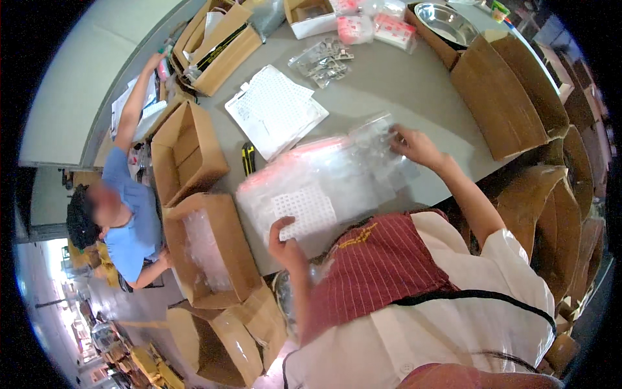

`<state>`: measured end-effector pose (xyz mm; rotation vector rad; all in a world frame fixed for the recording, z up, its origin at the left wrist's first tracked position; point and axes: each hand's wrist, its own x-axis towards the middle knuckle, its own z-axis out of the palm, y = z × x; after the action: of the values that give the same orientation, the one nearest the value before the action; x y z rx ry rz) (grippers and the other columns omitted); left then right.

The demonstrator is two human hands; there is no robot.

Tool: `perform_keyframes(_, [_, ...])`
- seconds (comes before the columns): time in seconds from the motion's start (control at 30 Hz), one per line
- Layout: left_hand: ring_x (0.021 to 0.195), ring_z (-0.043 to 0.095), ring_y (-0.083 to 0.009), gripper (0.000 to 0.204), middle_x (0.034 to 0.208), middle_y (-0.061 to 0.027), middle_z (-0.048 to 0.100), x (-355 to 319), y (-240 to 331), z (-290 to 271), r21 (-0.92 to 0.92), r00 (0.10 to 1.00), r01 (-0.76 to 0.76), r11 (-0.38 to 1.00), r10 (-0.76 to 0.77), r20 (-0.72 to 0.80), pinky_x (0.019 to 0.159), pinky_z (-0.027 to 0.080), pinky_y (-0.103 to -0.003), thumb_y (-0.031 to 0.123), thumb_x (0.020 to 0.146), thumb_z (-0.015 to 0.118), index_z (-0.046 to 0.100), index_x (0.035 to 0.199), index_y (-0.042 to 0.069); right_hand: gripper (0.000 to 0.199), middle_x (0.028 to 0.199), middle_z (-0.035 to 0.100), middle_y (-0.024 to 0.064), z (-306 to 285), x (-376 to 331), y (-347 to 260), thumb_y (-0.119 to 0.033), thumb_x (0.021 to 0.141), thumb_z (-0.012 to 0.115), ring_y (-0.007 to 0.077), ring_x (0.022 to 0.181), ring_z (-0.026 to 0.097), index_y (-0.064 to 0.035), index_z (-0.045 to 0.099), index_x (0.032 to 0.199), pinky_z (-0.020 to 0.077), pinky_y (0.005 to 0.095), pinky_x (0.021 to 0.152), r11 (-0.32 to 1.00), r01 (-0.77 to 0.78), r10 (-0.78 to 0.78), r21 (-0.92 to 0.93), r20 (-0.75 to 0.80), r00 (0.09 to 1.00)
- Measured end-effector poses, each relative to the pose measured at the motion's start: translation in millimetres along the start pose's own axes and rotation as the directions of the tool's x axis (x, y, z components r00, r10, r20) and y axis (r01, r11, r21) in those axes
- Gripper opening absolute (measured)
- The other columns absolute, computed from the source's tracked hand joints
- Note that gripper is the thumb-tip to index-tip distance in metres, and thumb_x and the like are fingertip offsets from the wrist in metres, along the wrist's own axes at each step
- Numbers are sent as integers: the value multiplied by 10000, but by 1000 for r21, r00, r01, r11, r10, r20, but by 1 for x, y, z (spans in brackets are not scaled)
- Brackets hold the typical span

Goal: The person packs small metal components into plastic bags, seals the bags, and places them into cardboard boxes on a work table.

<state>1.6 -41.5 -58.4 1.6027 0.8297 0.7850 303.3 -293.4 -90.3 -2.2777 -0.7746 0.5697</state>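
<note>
A stack of clear plastic bags (259,194) with pink-red edges lies on the table in front of me. On it rests a white sheet of small printed labels (311,211). At the sheet's lower left corner is my left hand (287,249), its index finger and thumb apart; no held thing shows there. My right hand (420,148) pinches the edge of a small clear plastic bag (376,146) at the right end of the stack. What lies inside that bag is hard to make out through the glare.
Open cardboard boxes (210,249) line the table's left side; another large carton (502,97) stands at right. Beyond the stack lie printed papers (275,107), a yellow-black cutter (248,159) and bagged metal parts (324,61). A co-worker in a blue shirt (133,207) reaches across at left.
</note>
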Motion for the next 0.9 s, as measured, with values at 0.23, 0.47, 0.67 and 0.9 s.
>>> perform_keyframes(0.23, [948,614,-217,485,973,-118,665,2,4,-1,43,999,-44,998,43,22,890,458,-295,-82,559,367,622,971,-45,722,1159,622,207,-8,36,-14,-262,794,700,367,1075,602,-200,387,1441,500,474,889,924,-87,114,-372,50,992])
perform_keyframes(0.47, [789,584,-159,470,965,-94,655,-6,5,-4,18,997,69,997,-68,-35,658,448,-239,-82,577,362,637,954,-29,529,1269,537,143,-10,40,15,-267,716,782,369,1220,482,-215,602,1210,408,492,1006,796,255,-259,-549,73,963])
perform_keyframes(0.67, [742,552,-131,478,944,-88,651,-7,-3,-2,-37,998,-37,999,35,-56,598,395,-211,-75,582,352,650,952,-22,242,948,668,130,-41,13,34,-152,781,749,235,880,649,-23,661,965,527,386,765,964,122,-97,234,-114,989])
perform_keyframes(0.9, [850,587,-186,454,940,-99,644,-4,7,7,51,999,-11,999,9,39,751,453,-249,-65,562,388,654,928,-33,210,798,625,23,-141,-47,-9,-118,855,707,101,701,574,25,651,998,490,279,630,862,203,58,465,-488,871])
